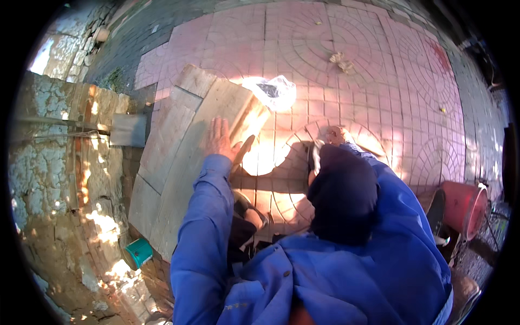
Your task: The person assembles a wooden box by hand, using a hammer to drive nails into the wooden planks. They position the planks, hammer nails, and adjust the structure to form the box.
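My left hand lies flat on a wooden panel made of several joined boards, its fingers stretched toward the far end. Close to its thumb, a narrow brown pointed piece stands out at the panel's right edge; I cannot tell whether it is part of the wood. Beyond my dark-covered right knee, my right hand appears small and partly hidden. Its fingers look curled, and what they hold, if anything, cannot be made out. Below it shows a pale grey shape of unclear kind.
A crumpled clear plastic bag rests on the pink paving past the panel. At right stands a red bucket. A green container lies by the panel's near left end, beside a worn wall. Dry scraps lie farther off.
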A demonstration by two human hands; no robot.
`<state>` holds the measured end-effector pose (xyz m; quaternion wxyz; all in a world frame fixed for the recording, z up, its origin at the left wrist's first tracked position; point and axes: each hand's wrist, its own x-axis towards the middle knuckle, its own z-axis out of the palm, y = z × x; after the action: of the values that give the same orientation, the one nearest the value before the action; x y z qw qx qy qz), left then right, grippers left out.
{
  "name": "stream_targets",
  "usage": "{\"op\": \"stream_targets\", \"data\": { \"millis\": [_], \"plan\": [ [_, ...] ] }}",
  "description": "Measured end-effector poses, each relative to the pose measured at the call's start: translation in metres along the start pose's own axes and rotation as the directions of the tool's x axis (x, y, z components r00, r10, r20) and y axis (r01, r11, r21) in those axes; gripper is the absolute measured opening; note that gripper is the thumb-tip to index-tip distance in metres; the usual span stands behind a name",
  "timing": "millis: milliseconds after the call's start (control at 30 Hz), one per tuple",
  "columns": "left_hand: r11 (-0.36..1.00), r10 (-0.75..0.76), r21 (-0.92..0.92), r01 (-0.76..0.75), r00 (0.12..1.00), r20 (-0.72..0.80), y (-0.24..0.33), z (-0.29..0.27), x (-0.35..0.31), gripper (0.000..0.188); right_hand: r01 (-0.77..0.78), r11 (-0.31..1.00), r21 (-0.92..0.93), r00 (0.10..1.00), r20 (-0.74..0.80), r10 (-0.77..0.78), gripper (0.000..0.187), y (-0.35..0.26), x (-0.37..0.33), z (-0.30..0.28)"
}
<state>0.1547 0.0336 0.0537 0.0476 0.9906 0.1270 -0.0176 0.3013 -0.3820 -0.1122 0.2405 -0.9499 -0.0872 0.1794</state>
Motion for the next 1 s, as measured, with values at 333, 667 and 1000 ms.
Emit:
{"op": "stream_targets", "data": {
  "millis": [333,667,1000],
  "plan": [
    [0.962,0.091,0.241,-0.125,0.985,0.149,-0.03,0.047,0.068,0.082,0.521,0.737,0.431,0.825,-0.035,-0.563,0.039,-0.337,0.203,0.056],
    [0.983,0.184,-0.033,-0.183,0.982,0.052,-0.039,0.05,0.076,0.077,0.049,0.707,0.706,0.609,0.539,-0.582,0.045,-0.36,0.27,0.087],
    [0.978,0.21,0.008,-0.21,0.978,-0.008,-0.033,0.051,0.074,0.077,0.375,0.92,0.117,0.895,0.212,-0.392,0.018,-0.179,0.263,0.099]
  ]
}}
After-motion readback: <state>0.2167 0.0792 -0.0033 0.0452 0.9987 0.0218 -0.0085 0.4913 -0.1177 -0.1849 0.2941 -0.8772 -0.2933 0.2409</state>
